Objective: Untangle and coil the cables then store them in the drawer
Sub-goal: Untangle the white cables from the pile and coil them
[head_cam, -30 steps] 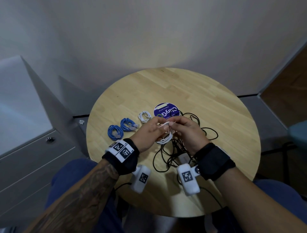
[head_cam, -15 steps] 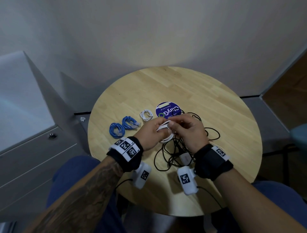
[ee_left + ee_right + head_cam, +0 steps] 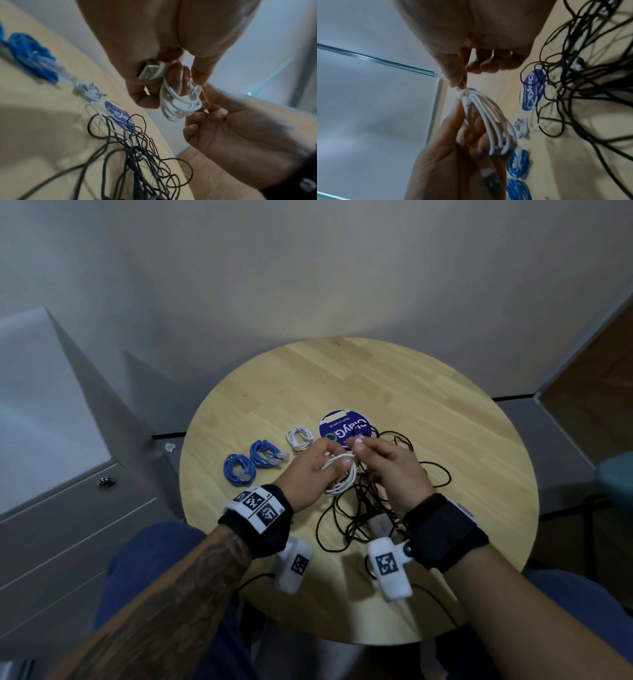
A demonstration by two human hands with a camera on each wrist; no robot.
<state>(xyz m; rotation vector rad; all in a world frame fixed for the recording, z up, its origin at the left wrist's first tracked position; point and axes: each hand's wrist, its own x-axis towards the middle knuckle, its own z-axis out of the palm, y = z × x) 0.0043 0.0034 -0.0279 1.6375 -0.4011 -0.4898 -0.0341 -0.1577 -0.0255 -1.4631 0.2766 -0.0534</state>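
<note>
A white cable (image 3: 342, 479), wound into several loops, is held just above the round wooden tabletop (image 3: 445, 440) as a seated person works through a pile of leads. The left hand (image 3: 308, 474) grips the loops with curled fingers, a USB plug (image 3: 150, 70) tucked against the palm; the right hand (image 3: 387, 467) pinches the coil's upper end between thumb and fingertip, apparently tucking in the loose tail. By the look of it, this coil is nearly finished.

Three coils already lie done on the tabletop to the left: two blue cables (image 3: 239, 472) (image 3: 265, 453) and one small white coil (image 3: 299, 437). To the right, by a round purple sticker (image 3: 344, 428), a black tangle (image 3: 370, 501) remains unsorted, a stray white lead threaded through it; how many cables it contains cannot be told.

Nothing has been stored yet, judging by the closed drawers of the grey cabinet (image 3: 68, 508) at the left.
</note>
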